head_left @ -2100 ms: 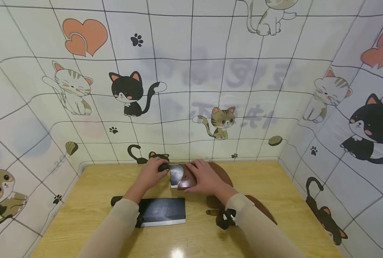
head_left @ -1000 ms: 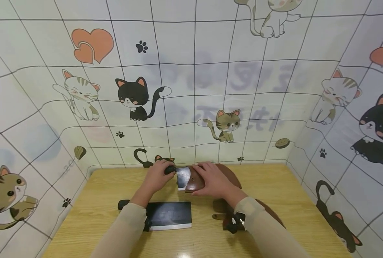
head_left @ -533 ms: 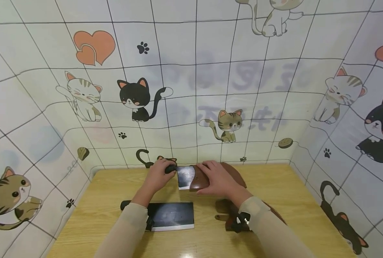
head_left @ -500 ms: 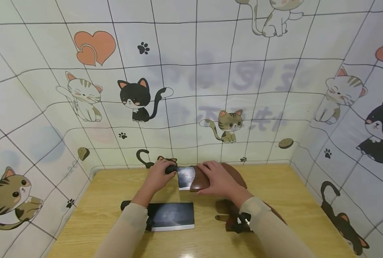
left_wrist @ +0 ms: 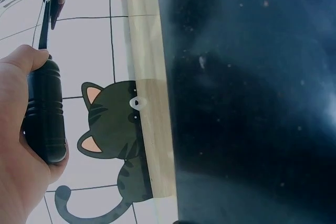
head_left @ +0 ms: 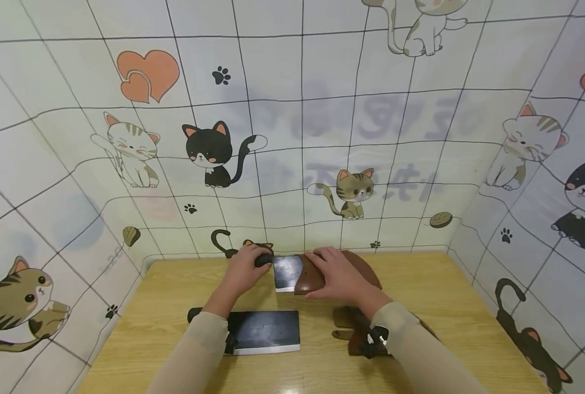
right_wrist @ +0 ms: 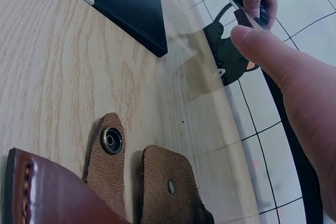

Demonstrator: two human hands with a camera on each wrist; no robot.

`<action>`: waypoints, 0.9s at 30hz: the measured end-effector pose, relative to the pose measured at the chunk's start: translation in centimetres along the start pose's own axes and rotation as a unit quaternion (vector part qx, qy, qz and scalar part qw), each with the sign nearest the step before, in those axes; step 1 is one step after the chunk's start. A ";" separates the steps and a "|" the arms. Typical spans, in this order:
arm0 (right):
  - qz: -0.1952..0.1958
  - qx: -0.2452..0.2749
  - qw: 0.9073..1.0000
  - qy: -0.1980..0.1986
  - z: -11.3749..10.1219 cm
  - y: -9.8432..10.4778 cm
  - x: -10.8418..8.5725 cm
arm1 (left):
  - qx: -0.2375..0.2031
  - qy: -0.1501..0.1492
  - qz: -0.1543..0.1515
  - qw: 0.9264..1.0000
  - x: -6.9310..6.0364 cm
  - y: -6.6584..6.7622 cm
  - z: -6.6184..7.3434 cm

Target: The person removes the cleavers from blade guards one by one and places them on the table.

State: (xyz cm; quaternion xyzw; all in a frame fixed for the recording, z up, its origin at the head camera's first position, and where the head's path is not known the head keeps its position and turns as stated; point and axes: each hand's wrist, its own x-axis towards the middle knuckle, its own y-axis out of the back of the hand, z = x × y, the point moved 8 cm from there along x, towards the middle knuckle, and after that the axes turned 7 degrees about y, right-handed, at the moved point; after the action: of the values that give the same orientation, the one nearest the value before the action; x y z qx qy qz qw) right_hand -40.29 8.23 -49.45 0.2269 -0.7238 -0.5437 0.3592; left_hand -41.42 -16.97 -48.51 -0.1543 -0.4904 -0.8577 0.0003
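My left hand (head_left: 242, 269) grips the black handle (left_wrist: 46, 111) of a cleaver (head_left: 287, 272) at the back of the table. Most of that cleaver's blade sits inside a brown leather sheath (head_left: 310, 277); a strip of dark blade with a bright edge shows between handle and sheath. Across the sheath lies my right hand (head_left: 342, 278), thumb on its near side and fingers over its far side, holding it. A second cleaver (head_left: 267, 329), bare, lies in front of my left hand, its handle partly hidden by the left forearm.
Another leather sheath (head_left: 356, 343) lies beneath my right forearm, mostly hidden. Its strap (right_wrist: 107, 169) with a metal snap sticks out toward the bare cleaver. A cat-patterned wall covering (head_left: 302, 137) rises right behind the wooden table (head_left: 174, 284).
A wider strip of blade now shows between handle and sheath, as the two hands have moved slightly apart. The head view has shifted a little. The second cleaver and sheath stay put.
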 end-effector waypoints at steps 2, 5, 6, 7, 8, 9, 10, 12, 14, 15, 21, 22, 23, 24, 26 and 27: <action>-0.004 -0.002 1.000 0.002 0.0 -0.2 0.0 | -0.001 0.004 0.000 1.000 -0.1 -0.1 -0.1; -0.004 -0.004 1.000 0.004 0.2 -0.3 0.0 | -0.004 0.004 0.000 1.000 0.0 -0.2 -0.2; -0.003 -0.007 1.000 0.004 0.3 -0.3 0.1 | -0.005 0.002 0.001 1.000 0.1 -0.2 -0.2; -0.001 -0.005 1.000 0.004 0.3 -0.3 0.0 | -0.006 0.002 0.001 1.000 0.1 -0.2 -0.2; -0.001 -0.006 1.000 0.004 0.3 -0.3 0.0 | -0.005 0.000 0.002 1.000 0.1 -0.3 -0.1; -0.001 -0.007 1.000 0.004 0.4 -0.3 -0.1 | -0.005 -0.001 0.003 1.000 0.1 -0.3 -0.1; 0.000 -0.006 1.000 0.005 0.3 -0.3 -0.1 | -0.003 -0.001 0.003 1.000 0.1 -0.2 -0.1; -0.001 -0.004 1.000 0.007 0.2 -0.2 -0.1 | -0.002 -0.003 0.004 1.000 0.0 -0.1 -0.1; 0.001 -0.001 1.000 0.009 0.3 0.0 0.0 | 0.000 -0.004 0.006 1.000 0.2 0.1 -0.2; 0.003 -0.001 1.000 0.011 0.3 0.1 0.1 | 0.001 -0.004 0.006 1.000 0.3 0.1 -0.2; 0.016 -0.001 1.000 0.016 0.5 0.3 0.4 | 0.000 -0.011 0.004 1.000 0.6 0.5 -0.4; 0.015 -0.002 1.000 0.018 0.5 0.2 0.4 | 0.000 -0.010 0.003 1.000 0.5 0.4 -0.4; 0.015 -0.003 1.000 0.019 0.5 0.2 0.4 | 0.001 -0.009 0.000 1.000 0.5 0.4 -0.4; 0.013 -0.005 1.000 0.020 0.5 0.1 0.4 | 0.002 -0.009 -0.001 1.000 0.4 0.3 -0.5; 0.010 -0.002 1.000 0.018 0.5 -0.1 0.2 | 0.002 -0.006 -0.005 1.000 0.3 0.2 -0.5; 0.009 0.001 1.000 0.015 0.5 0.0 0.1 | 0.002 -0.007 -0.005 1.000 0.3 0.2 -0.5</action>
State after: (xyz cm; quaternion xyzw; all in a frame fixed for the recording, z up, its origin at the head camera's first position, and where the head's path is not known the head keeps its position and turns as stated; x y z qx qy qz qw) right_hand -40.79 8.48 -49.54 0.2288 -0.7209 -0.5360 0.3750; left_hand -41.79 -17.42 -48.52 -0.1577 -0.4928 -0.8557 -0.0074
